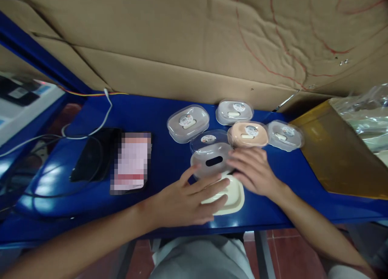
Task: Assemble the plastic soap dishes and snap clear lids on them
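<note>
My left hand (190, 198), its fingers spread, reaches over a cream tray (238, 194) near the table's front edge. Just behind that tray lies a greyish lid (214, 149) with a dark oval slot. A clear cover (201, 138) with a round sticker rests against the lid's back side. My right hand (254, 170) is at the right edge of the lid, fingers apart and pointing left; whether its fingertips touch the lid cannot be made out. Neither hand has anything in its grasp.
Behind are a peach box (242, 139) and grey boxes (194, 119), (228, 116), (280, 139) under clear covers. A phone (130, 161), a dark device (91, 161) and white cable (106, 113) lie left. At right stands a cardboard box (333, 161) with plastic wrapping.
</note>
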A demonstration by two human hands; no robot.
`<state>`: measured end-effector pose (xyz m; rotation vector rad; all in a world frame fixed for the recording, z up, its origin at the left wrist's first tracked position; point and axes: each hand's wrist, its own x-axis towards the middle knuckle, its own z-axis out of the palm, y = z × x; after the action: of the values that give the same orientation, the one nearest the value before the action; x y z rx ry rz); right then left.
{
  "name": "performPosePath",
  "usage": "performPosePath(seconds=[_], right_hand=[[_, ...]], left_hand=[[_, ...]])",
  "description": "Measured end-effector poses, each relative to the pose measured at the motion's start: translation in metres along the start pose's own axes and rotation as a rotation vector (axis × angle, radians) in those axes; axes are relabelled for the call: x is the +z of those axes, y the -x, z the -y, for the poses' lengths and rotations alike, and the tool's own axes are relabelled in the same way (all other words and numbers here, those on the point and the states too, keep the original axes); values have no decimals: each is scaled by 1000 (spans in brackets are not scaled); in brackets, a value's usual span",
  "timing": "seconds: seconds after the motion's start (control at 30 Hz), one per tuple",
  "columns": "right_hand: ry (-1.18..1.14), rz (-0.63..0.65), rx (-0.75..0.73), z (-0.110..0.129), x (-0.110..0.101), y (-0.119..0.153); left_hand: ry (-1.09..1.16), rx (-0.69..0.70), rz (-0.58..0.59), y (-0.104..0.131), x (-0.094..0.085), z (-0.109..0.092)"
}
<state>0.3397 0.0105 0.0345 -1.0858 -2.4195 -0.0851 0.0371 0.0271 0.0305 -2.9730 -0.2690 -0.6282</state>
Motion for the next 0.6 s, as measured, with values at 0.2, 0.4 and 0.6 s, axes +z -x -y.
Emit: performPosePath(seconds=[0.2,0.4,0.6], right_hand=[[96,89,284,-67,-18,12],[8,42,223,-61,-31,9],[-131,66,327,-48,-40,2]], left_hand=[[113,-80,45,2,5,7],[125,-101,68,1,4,9],[140,-98,76,-1,2,11]])
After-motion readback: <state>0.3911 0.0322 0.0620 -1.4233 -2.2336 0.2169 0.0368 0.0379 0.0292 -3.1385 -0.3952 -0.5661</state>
